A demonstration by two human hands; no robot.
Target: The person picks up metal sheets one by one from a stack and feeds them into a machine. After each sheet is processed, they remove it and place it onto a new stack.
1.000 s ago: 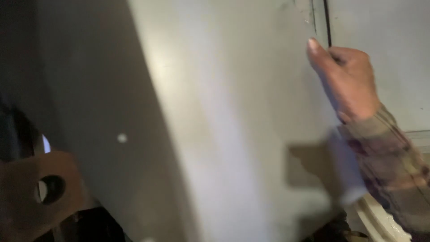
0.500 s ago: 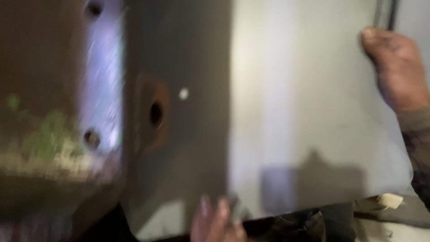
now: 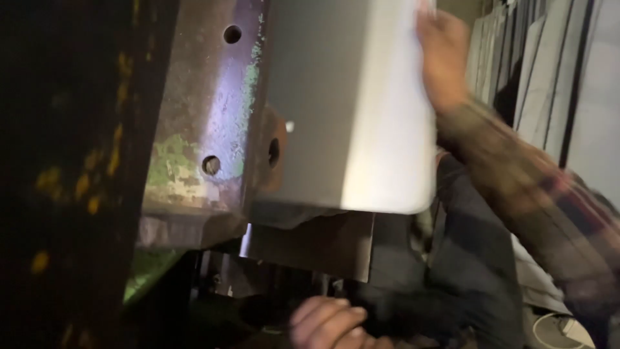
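Metal sheet (image 3: 352, 110): a pale grey panel with a rounded lower right corner, filling the upper centre of the frame; one small hole showed near its left edge.
Right hand (image 3: 444, 55): at the top right of the frame, fingers wrapped over the sheet's right edge — closed on it, though blurred.
Sleeve (image 3: 536, 200): plaid, running from the right hand to the lower right.
Left hand (image 3: 329, 323): at the bottom centre, below the sheet and apart from it; fingers curled, but whether they gripped anything could not be told.
Machine plate (image 3: 206, 123): rusty, with flaking green paint and round holes — just left of the sheet.
Stacked panels (image 3: 549, 77): upright, upper right.
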